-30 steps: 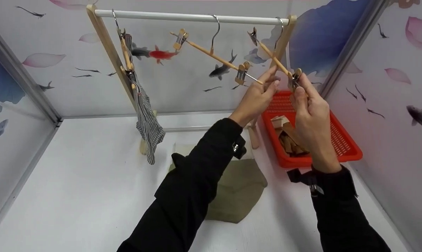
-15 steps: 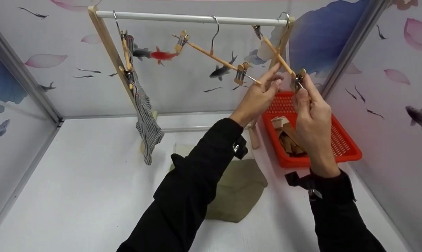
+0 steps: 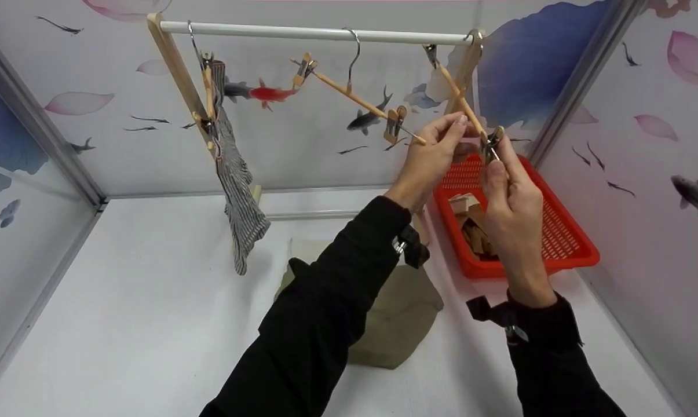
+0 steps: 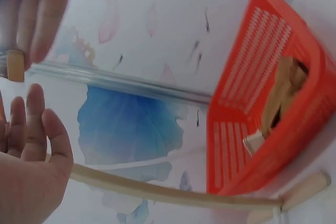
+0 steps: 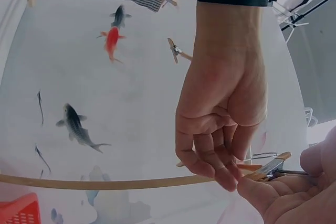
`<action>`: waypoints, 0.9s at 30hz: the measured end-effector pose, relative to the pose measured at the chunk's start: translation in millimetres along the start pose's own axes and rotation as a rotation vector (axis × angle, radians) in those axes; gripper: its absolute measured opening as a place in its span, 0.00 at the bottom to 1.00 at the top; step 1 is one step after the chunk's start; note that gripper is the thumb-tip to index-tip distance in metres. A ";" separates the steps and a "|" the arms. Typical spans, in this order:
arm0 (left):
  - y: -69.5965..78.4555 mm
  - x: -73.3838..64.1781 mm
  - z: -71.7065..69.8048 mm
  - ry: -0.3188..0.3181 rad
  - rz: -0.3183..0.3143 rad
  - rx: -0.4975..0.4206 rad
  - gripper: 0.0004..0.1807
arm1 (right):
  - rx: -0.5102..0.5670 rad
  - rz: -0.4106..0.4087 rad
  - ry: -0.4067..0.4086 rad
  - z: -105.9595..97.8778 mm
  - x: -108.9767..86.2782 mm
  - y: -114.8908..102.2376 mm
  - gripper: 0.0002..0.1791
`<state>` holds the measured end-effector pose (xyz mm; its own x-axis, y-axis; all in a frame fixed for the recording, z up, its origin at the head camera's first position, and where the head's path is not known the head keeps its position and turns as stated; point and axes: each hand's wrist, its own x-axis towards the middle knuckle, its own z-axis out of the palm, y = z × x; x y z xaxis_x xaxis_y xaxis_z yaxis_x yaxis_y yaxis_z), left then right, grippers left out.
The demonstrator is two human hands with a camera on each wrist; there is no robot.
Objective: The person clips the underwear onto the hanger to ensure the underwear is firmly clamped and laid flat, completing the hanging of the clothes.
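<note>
A wooden clip hanger (image 3: pixel 461 95) hangs by its metal hook at the right end of the rack's white rail. My right hand (image 3: pixel 516 214) pinches the clip (image 3: pixel 492 140) at its near end between thumb and fingers. Against the bar, just left of that clip, my left hand (image 3: pixel 427 159) holds on with curled fingers; part of its grip is hidden. In the right wrist view, the left hand (image 5: pixel 223 98) curls down over the bar and the right hand (image 5: pixel 286 195) grasps the clip. Fingers of both hands flank a wooden hanger end (image 4: pixel 14 65) in the left wrist view.
A second clip hanger (image 3: pixel 351 95) hangs mid-rail (image 3: pixel 302 32). Striped cloth (image 3: pixel 238 197) hangs from another at the left. Olive cloth (image 3: pixel 398 318) lies on the white table (image 3: pixel 134 324). A red basket (image 3: pixel 566 243) holding brown items stands behind the right hand.
The hanger's hook has slid right along the rail, toward the post. My left thumb and fingers have closed in on the bar. The right hand keeps its pinch on the clip.
</note>
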<state>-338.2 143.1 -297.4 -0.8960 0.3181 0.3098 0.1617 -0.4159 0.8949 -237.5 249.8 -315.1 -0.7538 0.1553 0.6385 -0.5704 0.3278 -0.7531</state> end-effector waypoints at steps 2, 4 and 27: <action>-0.5 -0.4 0.2 0.020 0.004 -0.011 0.13 | -0.014 -0.011 0.011 1.7 -4.3 1.3 0.26; -1.3 -1.8 -1.3 0.024 0.000 -0.035 0.13 | -0.004 -0.015 0.019 1.8 -9.3 1.7 0.26; -55.4 -47.2 -88.2 0.046 -0.217 -0.004 0.11 | 0.288 0.285 -0.069 0.1 -64.8 63.9 0.24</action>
<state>-341.4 76.0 -389.9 -0.9278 0.3608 0.0950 -0.0382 -0.3451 0.9378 -225.1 260.6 -404.6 -0.9095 0.1358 0.3928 -0.3959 0.0047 -0.9183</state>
